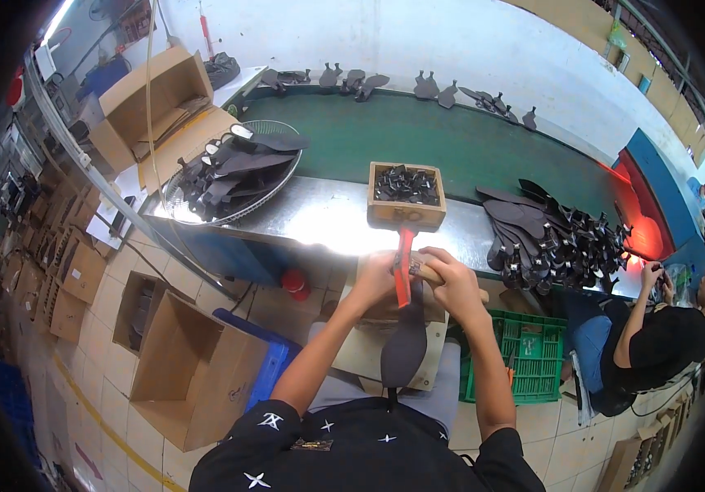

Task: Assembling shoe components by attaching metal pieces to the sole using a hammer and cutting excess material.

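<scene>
My right hand (457, 285) is closed around the wooden handle of what looks like a hammer, whose long red head (404, 275) lies across in front of my fingers. Close beside that head, my left hand (375, 283) has its fingers drawn together, and what they pinch is hidden. Below both hands a dark, sole-shaped piece (404, 353) lies over a pale board (352, 354) at my lap, its upper end running up under the hammer. Just beyond my hands stands a wooden box (406, 216) of small black parts.
A wire basket (244, 215) of dark shoe pieces stands left on the metal table edge (320, 220); another pile (553, 238) lies right. Behind runs a green belt (443, 131). Cardboard boxes (197, 365) flank my left, a green crate (529, 357) my right. A person (664, 353) sits at far right.
</scene>
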The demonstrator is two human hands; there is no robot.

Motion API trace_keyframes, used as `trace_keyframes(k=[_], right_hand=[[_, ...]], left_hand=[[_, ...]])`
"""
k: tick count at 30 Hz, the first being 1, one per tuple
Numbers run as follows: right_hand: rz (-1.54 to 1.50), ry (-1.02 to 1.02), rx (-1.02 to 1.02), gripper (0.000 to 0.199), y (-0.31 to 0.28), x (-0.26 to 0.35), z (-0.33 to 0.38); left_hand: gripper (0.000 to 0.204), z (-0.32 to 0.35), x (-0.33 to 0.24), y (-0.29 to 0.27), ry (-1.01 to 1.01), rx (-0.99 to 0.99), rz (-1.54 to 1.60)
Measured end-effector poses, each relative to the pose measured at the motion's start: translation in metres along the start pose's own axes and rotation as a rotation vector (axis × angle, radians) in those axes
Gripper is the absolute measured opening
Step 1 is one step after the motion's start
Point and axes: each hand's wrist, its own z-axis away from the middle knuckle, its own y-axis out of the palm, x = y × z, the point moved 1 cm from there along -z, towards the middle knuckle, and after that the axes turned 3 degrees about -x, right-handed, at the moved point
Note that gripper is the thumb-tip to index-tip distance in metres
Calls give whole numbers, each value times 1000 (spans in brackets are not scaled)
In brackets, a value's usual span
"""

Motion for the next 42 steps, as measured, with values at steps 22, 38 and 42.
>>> trace_keyframes(k=[22, 38, 42], right_hand=[[-226, 318, 5, 38, -35, 60, 32], [-132, 249, 21, 36, -22, 52, 45], [-27, 148, -69, 19, -62, 87, 20]], left_hand=[[26, -1, -14, -5, -274, 100, 230], [115, 8, -15, -2, -121, 206, -458], [112, 14, -2, -4, -142, 223, -497]])
